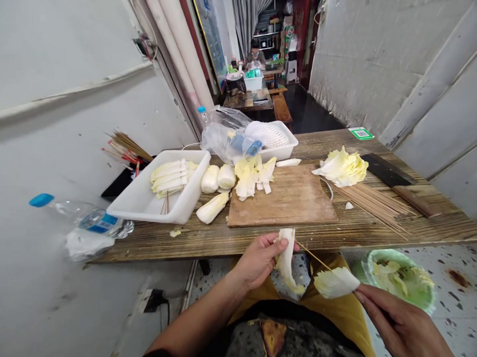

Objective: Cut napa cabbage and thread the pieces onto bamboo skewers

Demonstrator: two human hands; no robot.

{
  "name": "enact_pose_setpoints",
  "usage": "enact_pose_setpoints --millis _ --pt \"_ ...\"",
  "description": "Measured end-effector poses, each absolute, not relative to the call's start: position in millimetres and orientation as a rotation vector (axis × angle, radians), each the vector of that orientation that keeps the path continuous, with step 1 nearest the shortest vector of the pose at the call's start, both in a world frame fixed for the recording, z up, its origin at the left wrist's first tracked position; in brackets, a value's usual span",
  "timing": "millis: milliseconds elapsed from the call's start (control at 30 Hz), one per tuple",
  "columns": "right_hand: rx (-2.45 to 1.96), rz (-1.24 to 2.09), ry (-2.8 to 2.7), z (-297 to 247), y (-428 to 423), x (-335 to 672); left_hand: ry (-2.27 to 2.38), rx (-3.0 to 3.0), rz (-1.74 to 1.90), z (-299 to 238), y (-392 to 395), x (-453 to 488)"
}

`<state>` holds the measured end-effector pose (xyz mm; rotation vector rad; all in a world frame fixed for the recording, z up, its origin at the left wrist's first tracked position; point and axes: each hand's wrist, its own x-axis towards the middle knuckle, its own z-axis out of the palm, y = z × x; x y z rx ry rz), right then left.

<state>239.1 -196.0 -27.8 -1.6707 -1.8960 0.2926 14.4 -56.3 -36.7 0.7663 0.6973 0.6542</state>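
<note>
Presently, several details escape me on my feed. The far end of the skewer [313,256] vanishes behind the first leaf [286,258], so I cannot tell whether its tip has pierced that leaf. Its near end is masked by the second leaf [337,283] and my right hand [406,321], which the lower frame edge crops. The bag [222,139] blurs its contents; the person [255,56] in the background is too small to read.

Grip, left: my left hand [259,260] is pinched narrow, thumb in front, holding the first leaf upright just off the table [146,247] edge, its lower end drooping. Grip, right: fingertips nearly together on the skewer's near end, at the second leaf's edge; I cannot tell whether they also pinch that leaf. Both leaves are over the lap, the skewer slanting between them.

On the table: board [282,208] ahead, cut pieces [254,177] at its upper left; tray [189,198] further left, holding skewered pieces [170,177]. At right, loose leaves [344,166], spare skewers [371,201], knife [386,171]. Bin [429,299] on the floor, leaf scraps inside.
</note>
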Motion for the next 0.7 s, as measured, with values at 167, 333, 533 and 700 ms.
enact_pose_setpoints --millis 167,333,533,700 --pt "-1.655 0.31 -1.934 -29.7 -197.3 242.3 0.721 0.824 0.675 -36.0 -55.8 14.4" --pt "-1.632 0.319 -1.945 -28.1 -197.0 241.5 0.726 0.824 0.641 -32.3 -55.7 16.3" --pt "-1.624 0.261 -1.964 -25.5 -198.4 243.1 0.726 0.825 0.624 -33.2 -54.4 16.6" --pt "-1.602 0.242 -2.01 -24.0 -198.0 244.4 0.71 0.826 0.606 -34.9 -54.4 15.7"
